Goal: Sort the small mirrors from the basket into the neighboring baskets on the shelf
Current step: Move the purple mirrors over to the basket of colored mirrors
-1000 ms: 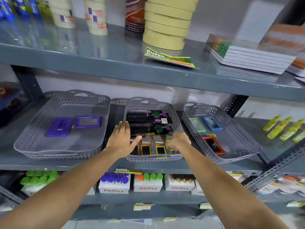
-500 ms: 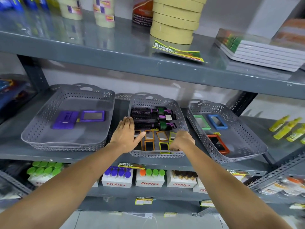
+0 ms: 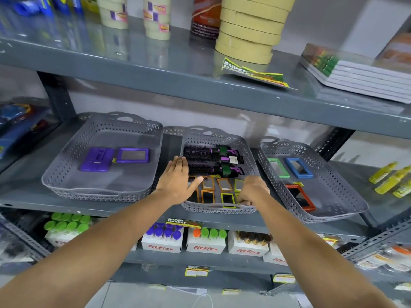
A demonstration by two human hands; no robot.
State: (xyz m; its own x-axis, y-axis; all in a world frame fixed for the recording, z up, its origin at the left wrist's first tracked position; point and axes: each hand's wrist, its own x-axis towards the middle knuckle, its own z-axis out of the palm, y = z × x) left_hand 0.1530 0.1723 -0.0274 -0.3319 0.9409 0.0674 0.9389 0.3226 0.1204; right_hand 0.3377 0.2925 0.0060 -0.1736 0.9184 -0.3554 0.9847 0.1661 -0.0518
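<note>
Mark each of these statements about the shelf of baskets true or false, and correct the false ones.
1. The left basket holds two purple mirrors. True.
2. The hairbrushes lie in the right basket. False: they lie at the back of the middle basket, behind the small mirrors.
3. The right basket holds a green-framed mirror, a blue-framed mirror and a red-framed mirror. True.
4. The left hand is curled into a fist. False: it is flat with fingers extended, over the middle basket's left edge.
5. The right hand reaches into the left basket. False: it is at the front right of the middle basket, fingers curled down among the small mirrors.
</note>
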